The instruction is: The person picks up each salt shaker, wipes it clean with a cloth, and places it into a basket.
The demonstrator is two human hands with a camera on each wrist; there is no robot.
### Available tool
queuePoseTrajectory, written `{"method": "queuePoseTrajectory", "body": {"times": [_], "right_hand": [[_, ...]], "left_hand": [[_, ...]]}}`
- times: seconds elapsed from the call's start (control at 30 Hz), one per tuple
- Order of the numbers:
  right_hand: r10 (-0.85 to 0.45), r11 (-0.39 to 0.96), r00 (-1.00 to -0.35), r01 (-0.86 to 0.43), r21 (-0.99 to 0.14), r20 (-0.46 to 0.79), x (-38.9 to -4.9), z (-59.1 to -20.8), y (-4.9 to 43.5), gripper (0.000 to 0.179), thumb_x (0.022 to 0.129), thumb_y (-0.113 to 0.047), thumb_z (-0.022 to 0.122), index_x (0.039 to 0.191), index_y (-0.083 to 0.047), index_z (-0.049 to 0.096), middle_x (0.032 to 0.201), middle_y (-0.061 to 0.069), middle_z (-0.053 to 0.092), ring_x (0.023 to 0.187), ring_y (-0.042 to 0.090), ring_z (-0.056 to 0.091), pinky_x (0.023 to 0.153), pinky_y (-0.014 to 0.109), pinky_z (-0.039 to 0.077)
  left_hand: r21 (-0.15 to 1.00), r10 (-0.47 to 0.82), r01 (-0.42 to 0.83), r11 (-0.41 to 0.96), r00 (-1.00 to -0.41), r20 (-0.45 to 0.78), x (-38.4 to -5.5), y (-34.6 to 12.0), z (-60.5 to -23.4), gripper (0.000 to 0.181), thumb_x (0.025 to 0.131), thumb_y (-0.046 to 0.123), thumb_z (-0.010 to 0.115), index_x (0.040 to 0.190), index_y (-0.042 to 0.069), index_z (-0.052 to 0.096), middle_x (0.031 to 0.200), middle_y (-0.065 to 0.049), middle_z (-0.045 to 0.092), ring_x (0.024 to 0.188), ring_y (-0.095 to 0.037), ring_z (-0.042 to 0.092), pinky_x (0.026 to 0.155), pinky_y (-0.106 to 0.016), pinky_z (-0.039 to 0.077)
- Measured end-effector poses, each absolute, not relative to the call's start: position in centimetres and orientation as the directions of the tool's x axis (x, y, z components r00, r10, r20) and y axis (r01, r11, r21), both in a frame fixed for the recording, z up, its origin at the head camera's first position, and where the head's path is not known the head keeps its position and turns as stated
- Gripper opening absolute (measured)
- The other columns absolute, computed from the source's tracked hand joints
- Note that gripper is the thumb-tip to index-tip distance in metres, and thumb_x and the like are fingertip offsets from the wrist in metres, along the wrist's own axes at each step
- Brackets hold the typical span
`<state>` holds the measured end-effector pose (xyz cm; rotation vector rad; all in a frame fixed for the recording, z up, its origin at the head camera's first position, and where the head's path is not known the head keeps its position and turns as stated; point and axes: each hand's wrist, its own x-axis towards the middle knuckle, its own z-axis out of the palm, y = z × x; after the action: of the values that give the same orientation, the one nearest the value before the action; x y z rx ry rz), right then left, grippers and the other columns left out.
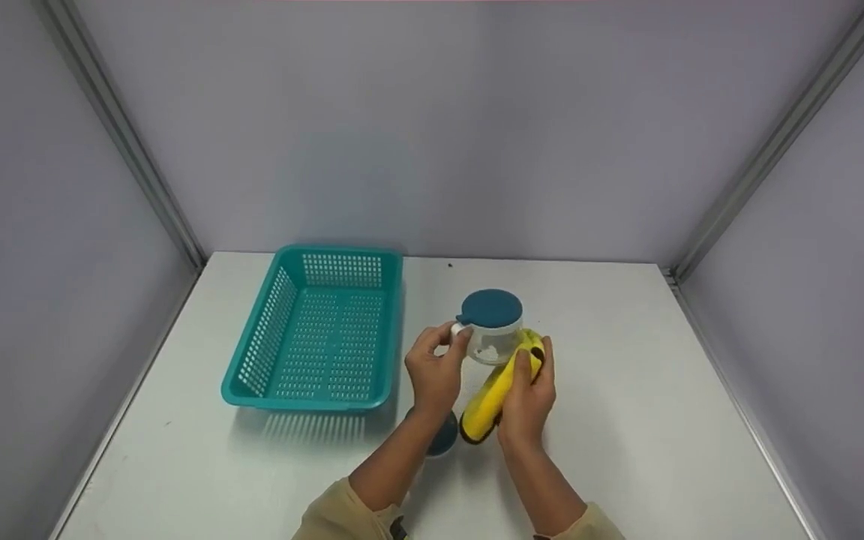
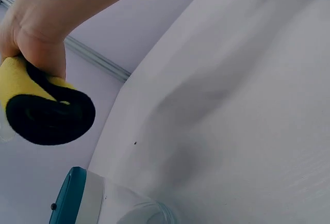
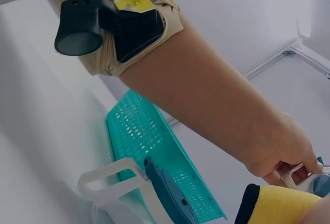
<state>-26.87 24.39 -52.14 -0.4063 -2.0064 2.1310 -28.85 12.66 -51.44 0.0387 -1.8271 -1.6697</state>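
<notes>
A clear jar (image 1: 493, 348) with a blue lid and a white handle is held up off the table. My left hand (image 1: 434, 379) pinches its handle between thumb and fingers. My right hand (image 1: 529, 401) grips a folded yellow cloth (image 1: 488, 403) with black edging, its upper end against the right side of the jar. Beneath my left forearm stands a second blue-lidded jar (image 1: 444, 436), mostly hidden in the head view. The right wrist view shows this jar's white handle (image 3: 105, 185) and lid (image 3: 170, 195); the left wrist view shows its clear body.
A teal plastic basket (image 1: 394, 330) with perforated sides stands on the white table (image 1: 627, 420), left of my hands. Pale panels (image 1: 432, 135) enclose the table at the back and both sides. A small dark speck (image 1: 449, 265) lies near the back edge.
</notes>
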Motion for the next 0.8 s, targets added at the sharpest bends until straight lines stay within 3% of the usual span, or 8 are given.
{"method": "queuePoseTrajectory", "body": {"times": [0.23, 0.43, 0.67, 0.8], "right_hand": [[0.329, 0.074, -0.940, -0.064, -0.995, 0.085, -26.9, -52.6, 24.9, 0.062, 0.100, -0.052, 0.046, 0.155, -0.036, 0.023, 0.157, -0.010, 0.033, 0.121, 0.013, 0.051, 0.098, 0.010, 0.043], [0.304, 0.164, -0.919, -0.210, -0.964, 0.252, -27.2, -52.6, 25.3, 0.056, 0.102, -0.033, 0.052, 0.154, -0.026, 0.031, 0.155, -0.006, 0.037, 0.135, 0.013, 0.044, 0.106, 0.011, 0.037], [0.267, 0.258, -0.874, -0.340, -0.904, 0.405, -27.8, -53.7, 25.5, 0.059, 0.099, -0.010, 0.058, 0.152, -0.010, 0.033, 0.152, 0.008, 0.040, 0.134, 0.021, 0.045, 0.105, 0.008, 0.034], [0.240, 0.335, -0.826, -0.423, -0.842, 0.510, -28.0, -54.3, 25.7, 0.065, 0.095, -0.008, 0.064, 0.152, -0.014, 0.035, 0.150, 0.007, 0.042, 0.133, 0.018, 0.046, 0.106, 0.009, 0.034]], "left_hand": [[0.874, -0.370, 0.433, 0.222, -0.792, 0.486, -29.1, 11.9, -51.3, 0.016, 0.091, 0.025, 0.072, 0.101, 0.013, 0.076, 0.083, 0.001, 0.065, 0.081, -0.013, 0.062, 0.069, -0.026, 0.058], [0.883, -0.341, 0.416, 0.217, -0.815, 0.468, -29.3, 11.2, -51.1, 0.020, 0.091, 0.029, 0.071, 0.102, 0.014, 0.076, 0.085, 0.001, 0.067, 0.082, -0.013, 0.062, 0.073, -0.025, 0.058], [0.913, -0.341, 0.356, 0.200, -0.848, 0.405, -29.3, 11.0, -51.0, 0.019, 0.091, 0.031, 0.071, 0.101, 0.014, 0.075, 0.087, 0.002, 0.068, 0.082, -0.014, 0.062, 0.071, -0.025, 0.058], [0.922, -0.342, 0.330, 0.202, -0.858, 0.382, -29.3, 10.9, -50.8, 0.022, 0.091, 0.033, 0.070, 0.101, 0.015, 0.075, 0.088, 0.005, 0.068, 0.083, -0.013, 0.063, 0.073, -0.027, 0.060]]}}
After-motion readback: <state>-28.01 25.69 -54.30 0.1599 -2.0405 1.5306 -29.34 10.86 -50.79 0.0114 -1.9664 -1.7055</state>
